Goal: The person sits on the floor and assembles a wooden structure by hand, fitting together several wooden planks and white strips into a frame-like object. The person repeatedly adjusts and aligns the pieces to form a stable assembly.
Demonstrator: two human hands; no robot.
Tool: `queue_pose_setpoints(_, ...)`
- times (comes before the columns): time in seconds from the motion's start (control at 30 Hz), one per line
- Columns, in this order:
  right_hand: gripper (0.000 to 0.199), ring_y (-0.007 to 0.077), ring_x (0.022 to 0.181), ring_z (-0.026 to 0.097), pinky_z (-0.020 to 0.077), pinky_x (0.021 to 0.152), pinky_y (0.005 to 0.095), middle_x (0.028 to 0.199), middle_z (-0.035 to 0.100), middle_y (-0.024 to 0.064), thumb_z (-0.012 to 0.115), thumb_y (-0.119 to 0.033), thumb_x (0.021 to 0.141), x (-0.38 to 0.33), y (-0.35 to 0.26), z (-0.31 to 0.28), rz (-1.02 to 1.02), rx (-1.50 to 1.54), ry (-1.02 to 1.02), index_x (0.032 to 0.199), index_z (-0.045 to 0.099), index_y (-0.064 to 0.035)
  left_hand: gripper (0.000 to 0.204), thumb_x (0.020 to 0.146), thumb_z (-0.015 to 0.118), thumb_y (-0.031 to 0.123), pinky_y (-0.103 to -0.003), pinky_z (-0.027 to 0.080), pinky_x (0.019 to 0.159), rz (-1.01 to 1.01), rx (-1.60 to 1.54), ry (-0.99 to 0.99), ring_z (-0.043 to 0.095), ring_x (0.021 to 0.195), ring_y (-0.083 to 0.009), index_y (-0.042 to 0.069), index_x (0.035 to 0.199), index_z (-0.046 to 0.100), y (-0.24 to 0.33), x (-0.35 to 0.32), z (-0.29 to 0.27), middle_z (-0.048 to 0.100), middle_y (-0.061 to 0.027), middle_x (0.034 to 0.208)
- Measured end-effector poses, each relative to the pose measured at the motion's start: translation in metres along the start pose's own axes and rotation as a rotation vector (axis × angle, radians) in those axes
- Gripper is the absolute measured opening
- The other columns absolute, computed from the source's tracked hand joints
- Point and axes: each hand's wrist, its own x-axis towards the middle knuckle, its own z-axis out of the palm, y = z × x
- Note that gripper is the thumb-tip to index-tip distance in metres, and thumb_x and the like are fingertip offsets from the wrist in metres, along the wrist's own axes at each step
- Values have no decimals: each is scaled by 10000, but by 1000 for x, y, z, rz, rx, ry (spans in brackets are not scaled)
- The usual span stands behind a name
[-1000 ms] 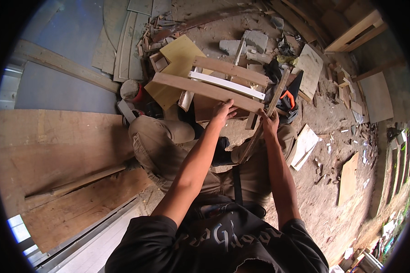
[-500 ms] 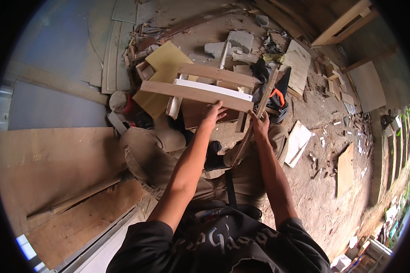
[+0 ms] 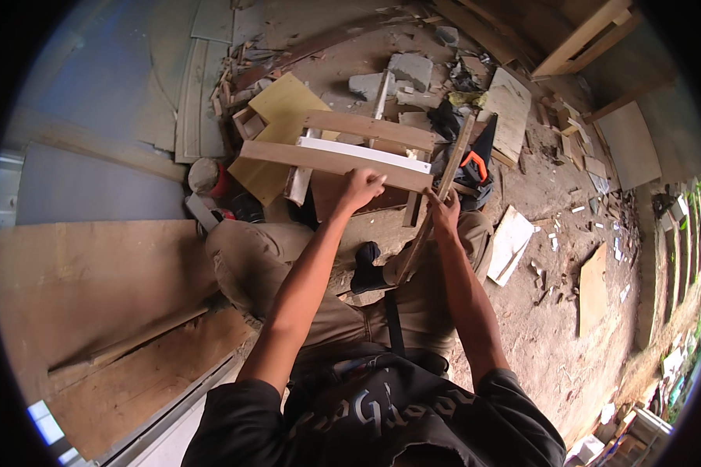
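My left hand, its fingers curled together, rests against the near edge of a flat wooden plank. What is in those fingers, if anything, does not show. My right hand is closed around a long narrow wooden strip, which slants from my lap up past the plank's right end. Just beyond the plank run a white strip and a second wooden plank, roughly parallel to it. Short upright or crossing wooden pieces show beneath them.
An orange-handled tool lies right of the strip, by dark bags. Yellow board, concrete blocks and wood scraps lie beyond. Boards and debris litter the floor at right. A large wooden panel stands at left, near a bucket.
My left hand has drawn its spread fingers together and shifted slightly left along the plank. My right hand and the strip have stayed nearly still.
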Motion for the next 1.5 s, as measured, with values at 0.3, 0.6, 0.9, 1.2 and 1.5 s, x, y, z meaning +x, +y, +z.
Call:
queue_pose_setpoints(0.3,343,73,690,542,444,589,238,852,611,15,713,-208,895,-6,-6,-3,-182,-121,40,1139,576,-10,658,893,619,434,-642,161,1120,390,681,229,211,1450,-366,104,1425,417,-18,14,-3,248,-197,1558)
queue_pose_setpoints(0.6,487,313,1008,613,459,901,406,1145,593,212,657,-93,898,-73,-104,53,-780,-495,-318,1363,517,-57,458,1044,363,336,-370,445,1022,89,-753,464,596,1130,-253,-36,1267,513,-28,-46,-71,638,-161,1161)
queue_pose_setpoints(0.9,452,377,1131,510,380,935,559,1218,526,246,603,-307,920,-82,-24,74,-724,-1113,-537,1368,545,-303,924,942,297,692,-514,387,1087,-139,-1181,478,368,1370,-358,-64,1470,227,-71,-119,-74,327,-251,1496)
queue_pose_setpoints(1.2,572,340,1098,522,381,938,488,1139,575,148,723,-243,830,-68,-2,61,-833,-1107,-431,1367,532,-193,502,928,663,268,-408,555,918,-284,-1049,504,596,1120,-319,-30,1296,499,-84,-84,-50,557,-157,1254)
queue_pose_setpoints(1.5,419,325,1096,538,384,926,463,1145,605,104,761,-221,789,-66,-16,27,-706,-1162,-330,1179,650,-119,508,945,631,253,-392,556,922,-255,-1084,553,599,1117,-328,-58,1314,475,-94,-80,-53,552,-153,1244)
